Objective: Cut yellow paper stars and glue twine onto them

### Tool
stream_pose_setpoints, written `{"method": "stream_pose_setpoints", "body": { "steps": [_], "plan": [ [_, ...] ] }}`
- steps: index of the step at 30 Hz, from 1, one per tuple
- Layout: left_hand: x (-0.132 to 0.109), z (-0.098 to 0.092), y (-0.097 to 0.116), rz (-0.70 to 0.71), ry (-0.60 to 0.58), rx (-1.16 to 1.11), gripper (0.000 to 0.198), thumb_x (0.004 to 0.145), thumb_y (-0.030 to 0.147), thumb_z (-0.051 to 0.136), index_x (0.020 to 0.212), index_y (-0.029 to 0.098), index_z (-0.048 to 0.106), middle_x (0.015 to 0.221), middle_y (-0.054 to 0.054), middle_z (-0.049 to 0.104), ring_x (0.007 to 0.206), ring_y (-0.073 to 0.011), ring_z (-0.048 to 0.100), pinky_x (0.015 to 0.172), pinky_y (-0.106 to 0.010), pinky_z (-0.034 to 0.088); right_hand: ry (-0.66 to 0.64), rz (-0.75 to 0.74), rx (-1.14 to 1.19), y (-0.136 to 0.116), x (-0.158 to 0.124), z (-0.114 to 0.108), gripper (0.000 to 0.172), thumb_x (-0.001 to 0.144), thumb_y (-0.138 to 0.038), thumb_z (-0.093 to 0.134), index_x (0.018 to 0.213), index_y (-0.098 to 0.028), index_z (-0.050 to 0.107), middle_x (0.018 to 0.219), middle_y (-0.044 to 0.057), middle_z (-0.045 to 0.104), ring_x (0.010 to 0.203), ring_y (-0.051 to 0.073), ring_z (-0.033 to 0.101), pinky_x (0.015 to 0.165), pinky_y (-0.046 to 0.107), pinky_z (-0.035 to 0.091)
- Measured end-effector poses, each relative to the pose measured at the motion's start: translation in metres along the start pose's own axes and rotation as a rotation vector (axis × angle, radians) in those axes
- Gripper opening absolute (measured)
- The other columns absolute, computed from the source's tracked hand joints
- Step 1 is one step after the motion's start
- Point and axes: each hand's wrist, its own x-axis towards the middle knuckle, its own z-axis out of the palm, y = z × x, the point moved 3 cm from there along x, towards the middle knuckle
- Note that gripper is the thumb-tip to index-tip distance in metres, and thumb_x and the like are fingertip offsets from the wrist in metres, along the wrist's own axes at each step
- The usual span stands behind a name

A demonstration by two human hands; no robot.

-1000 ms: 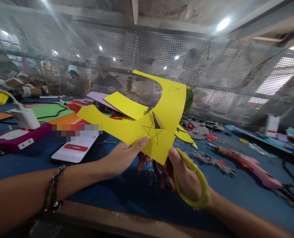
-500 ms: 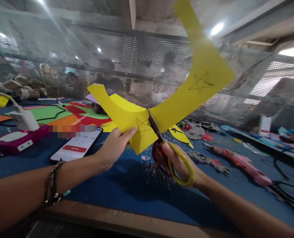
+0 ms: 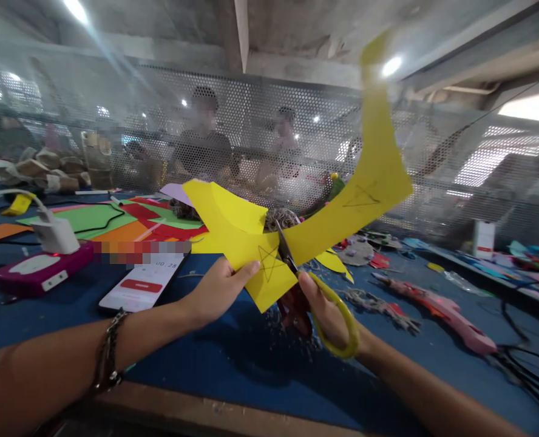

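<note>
Paper [image 3: 315, 240], yellow, is held raised over the blue table [image 3: 224, 358], in front of the person; left hand [image 3: 217, 288] pinches its near side, thumb on top beside a drawn star, forearm slanting in from lower left; right hand [image 3: 328, 312] grasps scissors [image 3: 288, 255], thumb through the yellow loop, forearm from lower right, blade at the paper; left fingers are hidden beneath the sheet; right fingers are dark and indistinct; paper's far tip is blurred; phone [image 3: 137, 285] is partly masked by pixelation.
</note>
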Motion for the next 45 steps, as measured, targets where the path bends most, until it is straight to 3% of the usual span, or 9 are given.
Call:
{"method": "stream_pose_setpoints", "body": {
  "steps": [5, 11, 15, 20, 24, 30, 35, 42, 45],
  "plan": [
    [0.001, 0.002, -0.005, -0.049, -0.008, -0.072, 0.032, 0.076, 0.038, 0.051, 0.090, 0.010, 0.060, 0.074, -0.006, 0.066, 0.075, -0.0217, 0.060, 0.065, -0.031, 0.048, 0.094, 0.060, 0.036, -0.003, -0.001, 0.005, 0.054, 0.075, -0.065, 0.028, 0.048, -0.019, 0.037, 0.031, -0.006, 0.033, 0.029, 0.008, 0.037, 0.035, 0.021, 0.039],
    [-0.002, 0.004, -0.004, -0.007, -0.066, -0.083, 0.029, 0.077, 0.033, 0.051, 0.096, 0.012, 0.060, 0.096, -0.008, 0.065, 0.091, -0.0217, 0.058, 0.080, -0.032, 0.044, 0.124, 0.132, 0.100, -0.007, 0.005, -0.006, 0.051, 0.073, -0.066, 0.032, 0.054, -0.019, 0.039, 0.035, -0.007, 0.035, 0.026, 0.006, 0.036, 0.034, 0.021, 0.039],
    [-0.003, 0.006, -0.001, -0.061, -0.139, -0.190, 0.027, 0.075, 0.028, 0.055, 0.097, 0.012, 0.059, 0.100, -0.009, 0.064, 0.088, -0.0209, 0.060, 0.077, -0.031, 0.046, 0.109, 0.056, 0.118, -0.005, 0.011, -0.016, 0.050, 0.077, -0.063, 0.027, 0.056, -0.019, 0.036, 0.041, -0.007, 0.038, 0.028, 0.005, 0.036, 0.034, 0.020, 0.035],
    [-0.005, 0.010, -0.004, -0.133, -0.215, -0.217, 0.026, 0.072, 0.022, 0.057, 0.096, 0.014, 0.060, 0.101, -0.007, 0.064, 0.090, -0.0207, 0.059, 0.076, -0.029, 0.046, 0.109, -0.018, 0.084, -0.015, 0.011, -0.021, 0.034, 0.070, -0.048, 0.055, 0.069, -0.018, 0.040, 0.058, -0.003, 0.049, 0.046, 0.008, 0.048, 0.046, 0.021, 0.041],
    [-0.007, 0.013, -0.007, -0.202, -0.296, -0.227, 0.026, 0.072, 0.023, 0.058, 0.097, 0.014, 0.059, 0.097, -0.006, 0.065, 0.087, -0.0203, 0.061, 0.073, -0.028, 0.047, 0.042, -0.068, 0.060, -0.023, 0.008, -0.018, 0.031, 0.068, -0.037, 0.061, 0.068, -0.018, 0.036, 0.072, -0.003, 0.047, 0.053, 0.006, 0.045, 0.049, 0.020, 0.041],
    [-0.004, 0.011, -0.006, -0.308, -0.183, -0.344, 0.020, 0.071, 0.017, 0.056, 0.091, 0.013, 0.058, 0.082, -0.003, 0.067, 0.069, -0.0141, 0.062, 0.060, -0.020, 0.045, -0.021, -0.026, 0.072, -0.014, 0.007, -0.012, 0.029, 0.073, -0.035, 0.057, 0.070, -0.019, 0.034, 0.061, -0.006, 0.040, 0.052, 0.006, 0.043, 0.050, 0.019, 0.039],
    [-0.004, 0.015, -0.011, -0.441, -0.249, -0.327, 0.017, 0.067, 0.012, 0.059, 0.084, 0.012, 0.060, 0.075, -0.002, 0.068, 0.067, -0.0131, 0.062, 0.062, -0.021, 0.045, 0.028, 0.049, -0.308, -0.011, 0.007, -0.013, 0.033, 0.078, -0.052, 0.039, 0.074, -0.020, 0.032, 0.056, -0.005, 0.044, 0.047, 0.010, 0.051, 0.046, 0.022, 0.041],
    [0.000, 0.002, 0.000, -0.321, 0.080, -0.287, 0.014, 0.071, 0.025, 0.057, 0.079, 0.013, 0.057, 0.065, 0.000, 0.064, 0.049, -0.0119, 0.057, 0.051, -0.023, 0.044, 0.208, 0.162, -0.886, -0.010, 0.014, -0.056, 0.028, 0.081, -0.043, 0.040, 0.074, -0.016, 0.044, 0.072, 0.009, 0.058, 0.071, 0.022, 0.057, 0.055, 0.026, 0.034],
    [-0.001, -0.003, 0.002, -0.211, 0.088, -0.263, 0.020, 0.072, 0.029, 0.057, 0.083, 0.013, 0.055, 0.067, 0.000, 0.063, 0.048, -0.0116, 0.055, 0.048, -0.023, 0.044, 0.208, 0.231, -1.069, 0.000, 0.015, -0.062, 0.025, 0.082, -0.039, 0.040, 0.080, -0.015, 0.048, 0.076, 0.012, 0.061, 0.075, 0.024, 0.057, 0.055, 0.026, 0.031]
  ]
}}
